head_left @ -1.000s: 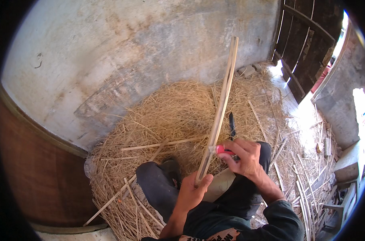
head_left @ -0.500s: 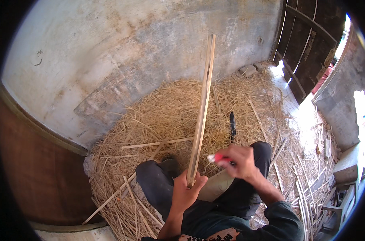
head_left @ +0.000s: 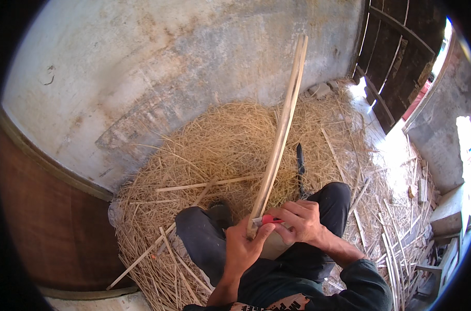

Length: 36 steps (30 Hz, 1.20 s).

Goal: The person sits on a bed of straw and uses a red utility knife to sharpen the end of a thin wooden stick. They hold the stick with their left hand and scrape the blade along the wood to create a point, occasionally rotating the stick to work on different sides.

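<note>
My left hand (head_left: 243, 246) is closed around the lower end of a long bundle of pale wooden strips (head_left: 283, 132). The bundle slants up and away to the right, and dark gaps show between its strips. My right hand (head_left: 298, 222) grips a small red tool (head_left: 271, 219) with a pale tip. That tip meets the bundle just above my left thumb; the fingers partly cover the tool, so its exact kind is unclear. Beyond my right knee a dark-bladed knife (head_left: 300, 163) lies on the shavings.
Straw-like shavings (head_left: 220, 135) cover the floor around my legs. Loose strips (head_left: 207, 183) lie across them, with more at the right. A stained wall (head_left: 168, 67) rises ahead, a brown panel (head_left: 54, 217) stands left, and a dark plank door (head_left: 396, 57) is at far right.
My right hand has moved left and slightly down, bringing the red tool against the bundle's lower end. The bundle's far end has swung right.
</note>
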Each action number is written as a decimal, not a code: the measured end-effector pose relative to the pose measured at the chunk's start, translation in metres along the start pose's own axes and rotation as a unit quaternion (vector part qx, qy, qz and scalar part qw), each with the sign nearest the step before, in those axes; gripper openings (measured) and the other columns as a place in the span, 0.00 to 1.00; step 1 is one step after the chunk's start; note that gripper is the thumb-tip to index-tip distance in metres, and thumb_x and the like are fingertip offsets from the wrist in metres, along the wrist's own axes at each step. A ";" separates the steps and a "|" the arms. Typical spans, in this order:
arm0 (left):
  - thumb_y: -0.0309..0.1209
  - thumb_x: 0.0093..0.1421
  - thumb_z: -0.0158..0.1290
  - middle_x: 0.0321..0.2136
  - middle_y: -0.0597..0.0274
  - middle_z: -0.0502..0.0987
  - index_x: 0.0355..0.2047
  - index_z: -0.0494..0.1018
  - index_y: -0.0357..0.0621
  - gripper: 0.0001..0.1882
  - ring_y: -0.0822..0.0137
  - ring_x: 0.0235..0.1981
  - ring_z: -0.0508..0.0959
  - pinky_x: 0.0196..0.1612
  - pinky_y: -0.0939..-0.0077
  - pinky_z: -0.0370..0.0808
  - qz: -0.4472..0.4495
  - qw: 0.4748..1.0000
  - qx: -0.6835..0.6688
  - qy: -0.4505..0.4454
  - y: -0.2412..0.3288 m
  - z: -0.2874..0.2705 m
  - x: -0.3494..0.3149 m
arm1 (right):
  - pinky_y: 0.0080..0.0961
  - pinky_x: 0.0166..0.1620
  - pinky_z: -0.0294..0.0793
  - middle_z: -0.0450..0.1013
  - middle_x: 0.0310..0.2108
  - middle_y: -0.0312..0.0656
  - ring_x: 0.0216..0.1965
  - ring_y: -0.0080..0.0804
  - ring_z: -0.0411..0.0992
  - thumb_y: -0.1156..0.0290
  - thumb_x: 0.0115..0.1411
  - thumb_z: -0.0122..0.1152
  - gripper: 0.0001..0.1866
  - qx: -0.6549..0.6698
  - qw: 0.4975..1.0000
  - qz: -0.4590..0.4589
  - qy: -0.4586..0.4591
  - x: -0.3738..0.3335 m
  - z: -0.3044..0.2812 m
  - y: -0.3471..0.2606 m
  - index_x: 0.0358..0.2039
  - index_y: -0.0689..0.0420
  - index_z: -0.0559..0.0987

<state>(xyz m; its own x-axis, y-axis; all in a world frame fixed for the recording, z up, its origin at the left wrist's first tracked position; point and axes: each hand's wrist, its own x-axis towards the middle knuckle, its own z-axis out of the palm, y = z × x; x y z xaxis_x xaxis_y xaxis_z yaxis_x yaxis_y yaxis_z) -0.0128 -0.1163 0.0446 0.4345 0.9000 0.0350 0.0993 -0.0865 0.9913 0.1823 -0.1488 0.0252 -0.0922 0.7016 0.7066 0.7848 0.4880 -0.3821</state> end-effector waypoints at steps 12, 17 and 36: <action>0.36 0.72 0.61 0.19 0.64 0.75 0.47 0.82 0.34 0.14 0.82 0.24 0.68 0.26 0.76 0.69 -0.024 0.999 0.031 0.005 0.001 -0.006 -0.005 | 0.23 0.22 0.70 0.69 0.20 0.27 0.18 0.24 0.73 0.55 0.50 0.78 0.18 -0.030 0.999 -0.025 0.023 0.006 0.000 0.002 0.39 0.48 0.88; 0.36 0.73 0.61 0.18 0.65 0.74 0.47 0.82 0.35 0.14 0.82 0.24 0.67 0.25 0.76 0.67 -0.014 0.999 0.034 0.008 0.002 -0.008 -0.005 | 0.23 0.22 0.69 0.68 0.19 0.27 0.18 0.24 0.73 0.54 0.49 0.79 0.19 -0.031 0.999 -0.031 0.029 0.010 0.001 0.000 0.38 0.48 0.88; 0.43 0.74 0.59 0.17 0.73 0.70 0.32 0.78 0.39 0.20 0.82 0.20 0.67 0.23 0.77 0.62 -0.075 0.997 0.017 0.003 -0.011 -0.014 -0.026 | 0.27 0.24 0.73 0.80 0.24 0.36 0.21 0.32 0.77 0.65 0.55 0.78 0.12 -0.021 0.994 0.046 0.101 0.026 -0.003 0.030 0.38 0.54 0.89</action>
<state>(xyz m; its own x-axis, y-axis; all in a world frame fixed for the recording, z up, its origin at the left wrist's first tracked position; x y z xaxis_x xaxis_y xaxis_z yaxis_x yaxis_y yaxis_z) -0.0379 -0.1326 0.0348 0.4071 0.9064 -0.1129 0.1940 0.0350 0.9804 0.2050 -0.1178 0.0341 0.1018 0.6213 0.7770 0.8095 0.4022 -0.4277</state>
